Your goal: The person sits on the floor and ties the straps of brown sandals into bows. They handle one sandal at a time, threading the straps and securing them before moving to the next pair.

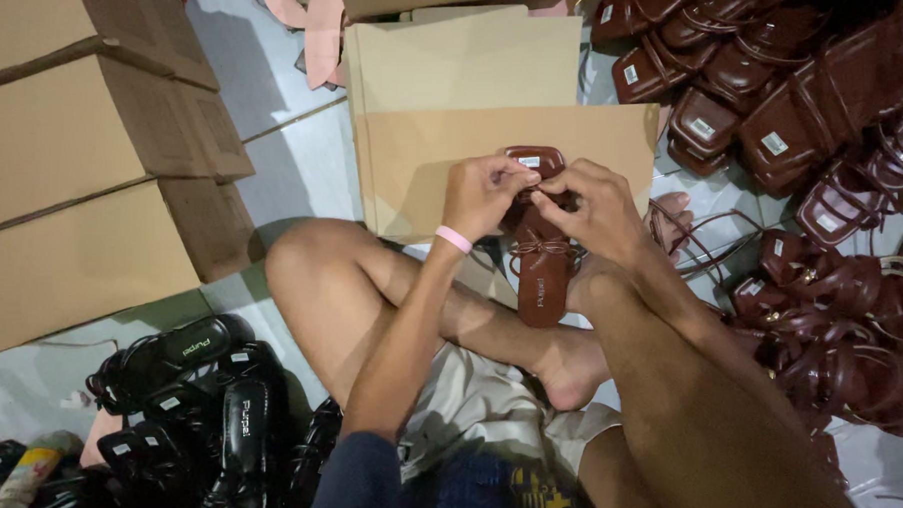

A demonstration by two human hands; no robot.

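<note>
A brown flat sandal (542, 266) with a small bow on its strap lies sole-down and lengthwise between the person's raised knees, toe end pointing away, so its insole faces up toward the head camera and both hands can reach its far end. The left hand (481, 195) and the right hand (595, 211) meet over that toe end, fingertips pinched together on a small white sticker or the strap beside it; which of the two they grip is hidden by the fingers. The left wrist wears a pink band (453, 239). The heel end rests near the right foot, which seems to steady it.

Just behind the sandal stands an open cardboard box (466, 93), its flap leaning toward the person, close enough to reach without shifting. To the right, on the pale tiled floor (298, 159), a heap of matching brown sandals (817, 131) lies within arm's reach, many with white stickers on the insoles. To the lower left sits a separate heap of black sandals (192, 413), kept apart by colour. Closed cardboard cartons (78, 167) are stacked along the left side, out of the way of the person's legs.
</note>
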